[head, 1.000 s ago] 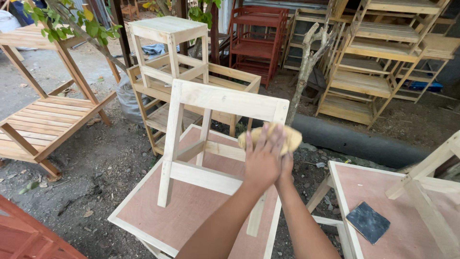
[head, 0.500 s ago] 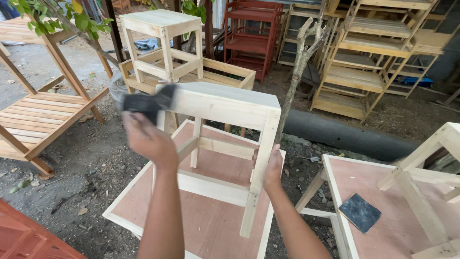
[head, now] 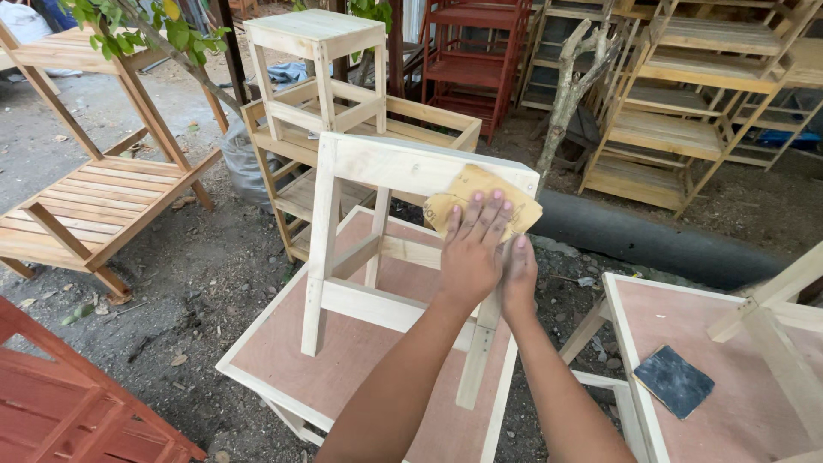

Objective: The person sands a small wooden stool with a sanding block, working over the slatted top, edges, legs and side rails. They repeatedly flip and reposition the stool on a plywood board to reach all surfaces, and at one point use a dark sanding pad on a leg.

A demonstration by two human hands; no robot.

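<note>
L hand flat, fingers spread, pressing tan sandpaper sheet vs top rail of unpainted wood stool, near its R corner. R hand wrapped round stool's front R leg just under the top, partly hidden behind L. Stool upright on plywood worktop. Dark sanding pad lies on 2nd worktop to the R, well apart.
</note>
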